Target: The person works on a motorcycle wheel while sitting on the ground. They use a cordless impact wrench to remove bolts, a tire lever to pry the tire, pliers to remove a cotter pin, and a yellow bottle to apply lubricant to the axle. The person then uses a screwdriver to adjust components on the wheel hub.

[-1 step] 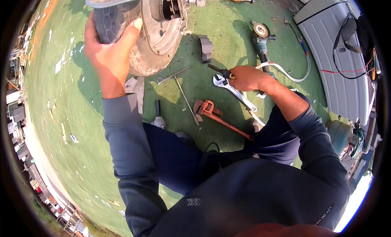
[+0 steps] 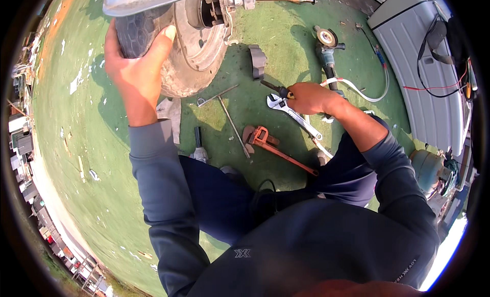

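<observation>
A person crouching on green matting is gripping the small knobbly tyre (image 2: 133, 39) of a scooter wheel (image 2: 196, 47) with the left hand (image 2: 135, 70), fingers and thumb wrapped over the tread, while the right hand (image 2: 309, 98) is closing around a black-handled screwdriver (image 2: 273, 88) lying beside an adjustable spanner (image 2: 293, 113). A red pipe wrench (image 2: 273, 146), a T-handle socket wrench (image 2: 227, 113) and an angle grinder (image 2: 326, 49) are lying near. Keeping the tyre braced firmly and taking the tool well up its handle looks the sound way to work.
</observation>
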The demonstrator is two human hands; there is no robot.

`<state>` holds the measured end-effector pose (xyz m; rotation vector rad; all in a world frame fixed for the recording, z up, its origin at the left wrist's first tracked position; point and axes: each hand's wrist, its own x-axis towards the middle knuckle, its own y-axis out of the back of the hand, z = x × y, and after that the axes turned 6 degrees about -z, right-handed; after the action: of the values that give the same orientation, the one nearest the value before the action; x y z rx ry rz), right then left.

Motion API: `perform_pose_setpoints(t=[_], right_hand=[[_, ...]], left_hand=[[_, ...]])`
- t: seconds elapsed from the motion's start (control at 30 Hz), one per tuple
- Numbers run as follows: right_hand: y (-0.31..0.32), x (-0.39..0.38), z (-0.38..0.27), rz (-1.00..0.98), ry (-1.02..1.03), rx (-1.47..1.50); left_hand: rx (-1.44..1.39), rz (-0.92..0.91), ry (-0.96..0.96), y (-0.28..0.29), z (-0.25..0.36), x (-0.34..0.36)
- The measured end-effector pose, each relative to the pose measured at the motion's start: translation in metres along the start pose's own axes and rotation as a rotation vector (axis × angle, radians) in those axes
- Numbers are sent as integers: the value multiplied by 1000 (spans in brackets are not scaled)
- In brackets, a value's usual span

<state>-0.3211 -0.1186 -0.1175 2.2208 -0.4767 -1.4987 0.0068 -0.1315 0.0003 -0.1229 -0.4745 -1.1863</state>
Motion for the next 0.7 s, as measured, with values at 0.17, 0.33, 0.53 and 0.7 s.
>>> perform_pose_setpoints(t=[0.17, 0.33, 0.53, 0.7], right_hand=[[18, -11, -12, 117, 76, 217], [21, -2, -1, 139, 189, 449], [30, -16, 3, 41, 236, 668], [42, -50, 28, 186, 170, 534]], left_hand=[[27, 4, 9, -3, 6, 2], [-61, 4, 19, 3, -1, 8], [62, -22, -21, 28, -30, 16], [182, 10, 17, 38, -39, 17]])
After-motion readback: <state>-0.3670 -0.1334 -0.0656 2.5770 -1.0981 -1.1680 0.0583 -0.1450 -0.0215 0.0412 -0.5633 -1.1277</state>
